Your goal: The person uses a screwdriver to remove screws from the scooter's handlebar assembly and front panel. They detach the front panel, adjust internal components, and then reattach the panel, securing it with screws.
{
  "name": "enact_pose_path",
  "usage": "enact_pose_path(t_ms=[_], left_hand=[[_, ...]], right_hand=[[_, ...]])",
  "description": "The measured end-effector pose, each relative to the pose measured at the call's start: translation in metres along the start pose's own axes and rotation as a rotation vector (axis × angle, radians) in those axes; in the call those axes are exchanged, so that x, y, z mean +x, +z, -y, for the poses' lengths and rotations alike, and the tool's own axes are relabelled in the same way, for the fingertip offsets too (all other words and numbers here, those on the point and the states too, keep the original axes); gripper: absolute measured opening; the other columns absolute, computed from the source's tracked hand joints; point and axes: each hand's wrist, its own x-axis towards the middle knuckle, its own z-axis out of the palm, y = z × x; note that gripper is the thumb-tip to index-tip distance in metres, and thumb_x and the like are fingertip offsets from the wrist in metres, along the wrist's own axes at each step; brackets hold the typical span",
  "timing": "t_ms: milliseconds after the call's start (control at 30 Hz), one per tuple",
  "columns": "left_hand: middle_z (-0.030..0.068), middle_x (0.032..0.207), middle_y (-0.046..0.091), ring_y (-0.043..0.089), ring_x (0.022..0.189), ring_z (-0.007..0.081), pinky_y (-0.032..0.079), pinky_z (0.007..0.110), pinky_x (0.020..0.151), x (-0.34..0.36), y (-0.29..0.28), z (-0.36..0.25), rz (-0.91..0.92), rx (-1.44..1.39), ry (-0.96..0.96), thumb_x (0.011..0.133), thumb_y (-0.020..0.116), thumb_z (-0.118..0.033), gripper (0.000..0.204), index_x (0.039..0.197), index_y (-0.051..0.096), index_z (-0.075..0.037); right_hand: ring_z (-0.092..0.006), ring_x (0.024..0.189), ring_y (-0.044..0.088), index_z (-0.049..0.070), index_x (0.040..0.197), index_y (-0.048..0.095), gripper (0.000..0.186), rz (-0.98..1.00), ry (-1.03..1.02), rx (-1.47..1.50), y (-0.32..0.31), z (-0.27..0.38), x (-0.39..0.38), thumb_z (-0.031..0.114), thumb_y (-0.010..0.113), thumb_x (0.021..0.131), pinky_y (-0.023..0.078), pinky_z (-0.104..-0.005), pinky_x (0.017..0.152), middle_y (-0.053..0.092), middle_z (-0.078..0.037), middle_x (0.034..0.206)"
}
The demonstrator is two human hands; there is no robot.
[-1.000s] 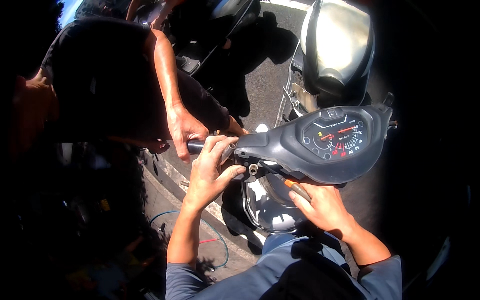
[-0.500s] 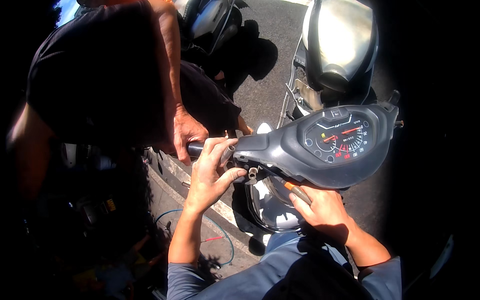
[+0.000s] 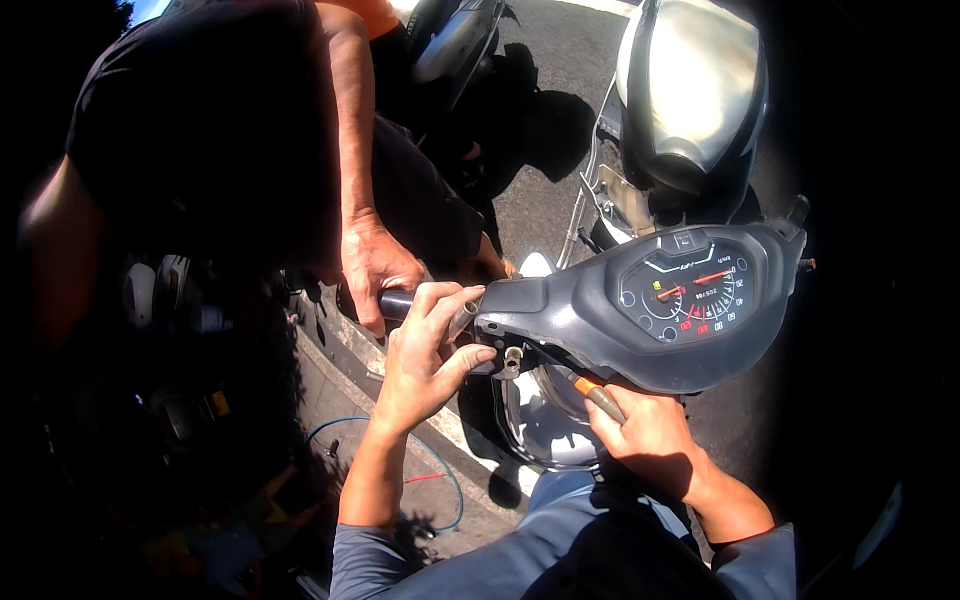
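Note:
A dark grey scooter handlebar cover (image 3: 540,305) with a round-cornered instrument panel (image 3: 690,295) lies in front of me. My left hand (image 3: 425,350) curls around the handlebar (image 3: 398,305) at the cover's left end, thumb below and fingers on top. A short greyish metal tube (image 3: 462,320) shows by its fingers. Under the cover's near edge, my right hand (image 3: 650,430) is closed on a screwdriver-like tool with an orange and grey handle (image 3: 603,400). Its tip is hard to make out. A small brass-coloured fitting (image 3: 513,360) sits between my hands.
A co-worker's hand (image 3: 378,262) holds the black grip just left of mine. A scooter with a pale seat (image 3: 690,85) stands beyond the panel. A white body part (image 3: 550,425) is below the cover. A blue-green hose (image 3: 455,475) lies on the ground by the kerb.
The whole scene has shifted slightly right and down in view. Both my hands keep their holds, and the co-worker's hand stays on the grip.

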Motion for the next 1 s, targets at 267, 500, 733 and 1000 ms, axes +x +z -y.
enact_pose_path(t_ms=[267,500,733,1000], left_hand=[[0.0108,0.120,0.058,0.065,0.091,0.0205,0.054,0.029,0.077,-0.001,0.002,0.002,-0.026,-0.022,0.029,0.075,0.085,-0.011,0.060,0.131,0.062,-0.004],[0.0088,0.122,0.056,0.059,0.100,0.0187,0.050,0.028,0.081,-0.001,0.002,-0.001,-0.004,-0.040,-0.053,0.073,0.086,-0.013,0.063,0.130,0.062,-0.004],[0.0097,0.120,0.057,0.061,0.097,0.0220,0.051,0.031,0.080,-0.003,0.003,-0.001,-0.033,0.011,0.001,0.076,0.084,-0.017,0.059,0.130,0.062,-0.005],[0.0077,0.122,0.057,0.063,0.098,0.0234,0.051,0.033,0.084,-0.007,-0.003,0.000,-0.001,0.016,-0.009,0.079,0.083,-0.021,0.058,0.131,0.062,-0.007]], right_hand=[[-0.0248,0.060,0.060,-0.002,0.088,0.068,0.022,0.071,0.144,0.014,-0.007,0.011,0.002,0.019,0.064,0.092,0.049,-0.0365,0.062,0.061,-0.015,0.068],[-0.0321,0.065,0.065,0.003,0.090,0.071,0.019,0.055,0.073,0.005,-0.011,0.009,0.005,0.019,0.064,0.091,0.052,-0.0406,0.063,0.066,-0.015,0.071],[-0.0341,0.066,0.066,0.002,0.088,0.071,0.021,0.074,0.077,-0.023,-0.008,0.008,0.005,0.021,0.064,0.091,0.053,-0.0415,0.064,0.066,-0.016,0.071],[-0.0388,0.066,0.066,0.000,0.086,0.069,0.024,-0.011,-0.023,-0.106,0.001,0.008,0.003,0.023,0.063,0.092,0.052,-0.0451,0.063,0.064,-0.020,0.068]])
